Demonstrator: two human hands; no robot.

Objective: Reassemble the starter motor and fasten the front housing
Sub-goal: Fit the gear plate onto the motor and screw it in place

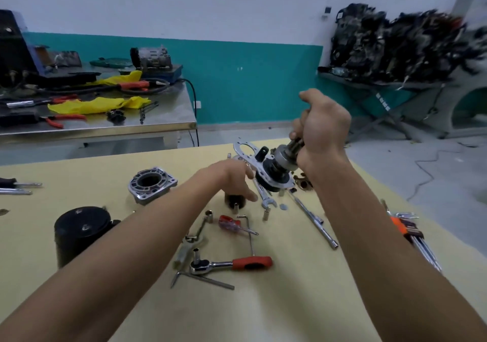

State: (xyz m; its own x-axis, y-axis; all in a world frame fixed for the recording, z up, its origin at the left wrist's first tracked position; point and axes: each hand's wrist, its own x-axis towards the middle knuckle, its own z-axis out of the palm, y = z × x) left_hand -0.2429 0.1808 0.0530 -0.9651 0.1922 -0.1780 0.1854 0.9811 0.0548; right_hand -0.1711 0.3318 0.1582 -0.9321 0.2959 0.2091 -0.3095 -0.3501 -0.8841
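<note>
My right hand (pixel 320 128) grips the shaft end of the armature and drive assembly (pixel 276 169), lifted and tilted above the table with a silver plate at its lower end. My left hand (pixel 234 176) hovers with relaxed fingers over a small black cylindrical part (pixel 235 201) standing on the table; I cannot tell whether it touches it. The aluminium front housing (pixel 152 184) lies on the table to the left. The black motor body (pixel 80 232) stands at the near left, partly behind my left forearm.
On the tan table (pixel 290 302) lie a red-handled ratchet (pixel 232 264), a red screwdriver (pixel 234 224), an open-end wrench (pixel 264 195), a long extension bar (pixel 313 220), hex keys (pixel 413 238) at the right edge, sockets and a gasket plate (pixel 243 147). A steel bench with tools stands back left.
</note>
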